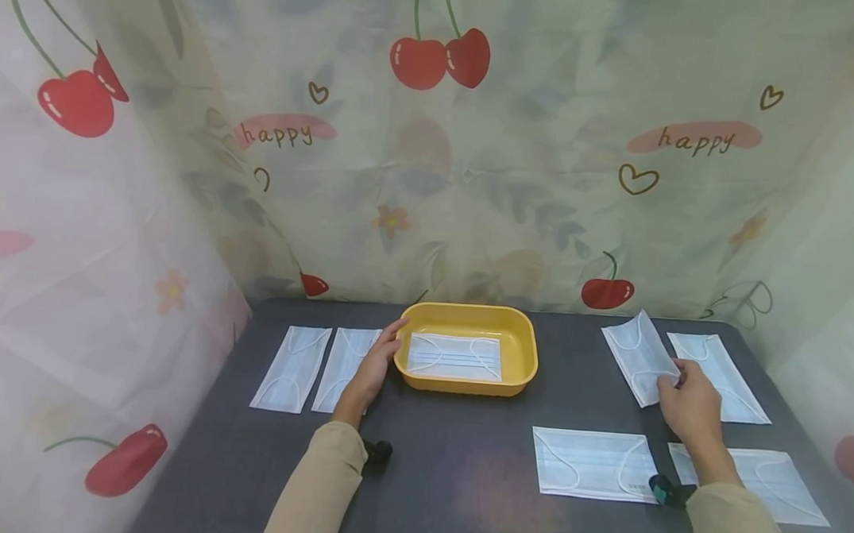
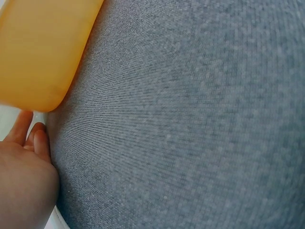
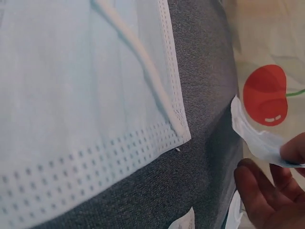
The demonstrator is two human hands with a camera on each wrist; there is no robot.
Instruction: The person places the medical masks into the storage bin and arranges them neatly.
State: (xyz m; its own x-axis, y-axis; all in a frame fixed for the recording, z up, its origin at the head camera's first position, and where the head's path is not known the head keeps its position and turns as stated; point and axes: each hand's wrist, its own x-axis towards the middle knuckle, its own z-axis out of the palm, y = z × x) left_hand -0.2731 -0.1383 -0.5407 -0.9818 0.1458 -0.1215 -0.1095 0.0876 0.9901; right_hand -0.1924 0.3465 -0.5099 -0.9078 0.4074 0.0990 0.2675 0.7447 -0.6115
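Note:
A yellow plastic basin [image 1: 465, 387] stands at the back middle of the dark table, with one pale blue face mask [image 1: 454, 367] lying flat in it. My left hand [image 1: 371, 369] reaches to the basin's left side, its fingers extended along the rim; the left wrist view has the fingers beside the basin wall [image 2: 43, 57]. On the right, my right hand [image 1: 694, 405] pinches a face mask [image 1: 636, 355] by its near right edge, between thumb and fingers. That mask [image 3: 259, 143] is lifted and bent in the right wrist view. Another face mask [image 1: 729, 387] lies just right of it.
Left of the basin lie two face masks, an outer one [image 1: 289, 372] and an inner one [image 1: 340, 366] partly behind my left hand. Two more lie at the front right, one mask [image 1: 590, 464] beside another mask [image 1: 782, 489] under my right forearm. A printed curtain [image 1: 502, 182] surrounds the table.

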